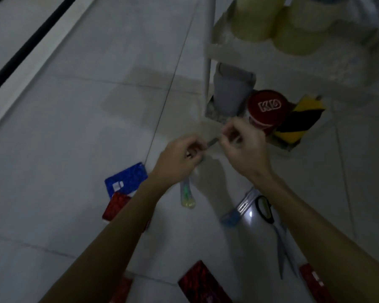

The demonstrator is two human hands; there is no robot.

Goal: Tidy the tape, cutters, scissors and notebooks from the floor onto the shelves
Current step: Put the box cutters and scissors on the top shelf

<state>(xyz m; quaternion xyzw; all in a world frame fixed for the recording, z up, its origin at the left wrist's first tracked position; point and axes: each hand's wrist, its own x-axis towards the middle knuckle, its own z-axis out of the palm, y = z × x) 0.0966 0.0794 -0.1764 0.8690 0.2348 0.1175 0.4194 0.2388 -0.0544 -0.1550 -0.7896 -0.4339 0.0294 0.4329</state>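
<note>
Both hands [179,156] [242,142] pinch one cutter [213,141], blade exposed between them.
Held before the shelf [208,51], likely to retract the blade.

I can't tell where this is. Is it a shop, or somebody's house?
Hard to say for sure; it looks like a storeroom or supply corner. A white shelf rack holds big tape rolls, with striped hazard tape lower down, and the tiled floor is strewn with notebooks and scissors.

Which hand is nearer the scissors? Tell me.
Right. The right hand is above the scissors, its forearm passing beside them; the left hand is farther left.
</note>
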